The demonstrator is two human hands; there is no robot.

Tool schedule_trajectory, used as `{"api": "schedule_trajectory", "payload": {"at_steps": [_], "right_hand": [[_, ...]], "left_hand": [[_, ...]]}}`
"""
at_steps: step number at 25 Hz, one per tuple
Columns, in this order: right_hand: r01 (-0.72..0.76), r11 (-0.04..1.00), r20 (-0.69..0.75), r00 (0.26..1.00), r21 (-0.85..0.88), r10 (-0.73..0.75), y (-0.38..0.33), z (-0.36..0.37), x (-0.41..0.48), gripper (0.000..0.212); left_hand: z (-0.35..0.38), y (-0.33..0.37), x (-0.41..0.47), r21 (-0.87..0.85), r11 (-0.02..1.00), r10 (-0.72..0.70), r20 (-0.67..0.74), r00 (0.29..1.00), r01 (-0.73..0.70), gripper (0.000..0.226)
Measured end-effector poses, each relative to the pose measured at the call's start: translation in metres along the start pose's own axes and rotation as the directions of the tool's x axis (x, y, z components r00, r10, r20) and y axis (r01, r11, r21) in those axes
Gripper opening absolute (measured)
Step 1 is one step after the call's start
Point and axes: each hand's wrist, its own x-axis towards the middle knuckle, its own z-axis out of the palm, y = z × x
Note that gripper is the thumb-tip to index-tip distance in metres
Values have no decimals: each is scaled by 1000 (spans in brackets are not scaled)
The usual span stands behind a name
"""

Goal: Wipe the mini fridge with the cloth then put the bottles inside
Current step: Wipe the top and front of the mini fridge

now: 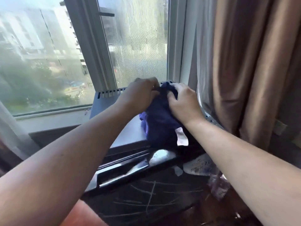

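Observation:
The black mini fridge (130, 198) stands below the window, seen from above, with its flat grey top (105, 103) and scratched front door. A dark blue cloth (160, 126) with a white tag lies bunched on the fridge top near its back right corner. My left hand (141, 92) grips the far edge of the cloth with closed fingers. My right hand (183, 101) presses on the cloth beside it, fingers curled into the fabric. A clear plastic bottle (219, 186) shows blurred at the fridge's right, partly behind my right forearm.
A window (48, 54) with a white frame rises directly behind the fridge. Brown curtains (244, 70) hang close on the right, touching the fridge's right side. A reddish wooden surface (78, 214) shows at the bottom left.

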Motion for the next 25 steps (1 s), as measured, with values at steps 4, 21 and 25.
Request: {"api": "schedule_trajectory", "payload": {"at_steps": [4, 21, 25], "right_hand": [[3, 995, -62, 998, 95, 3, -15, 4, 35, 24], [-4, 918, 529, 817, -396, 232, 51, -47, -30, 73], [87, 926, 525, 841, -368, 129, 36, -55, -61, 78]], "left_hand": [[-9, -18, 29, -74, 997, -12, -182, 983, -2, 19], [-14, 23, -81, 89, 995, -89, 605, 791, 44, 119], [-14, 23, -135, 251, 968, -188, 658, 730, 23, 133]]}}
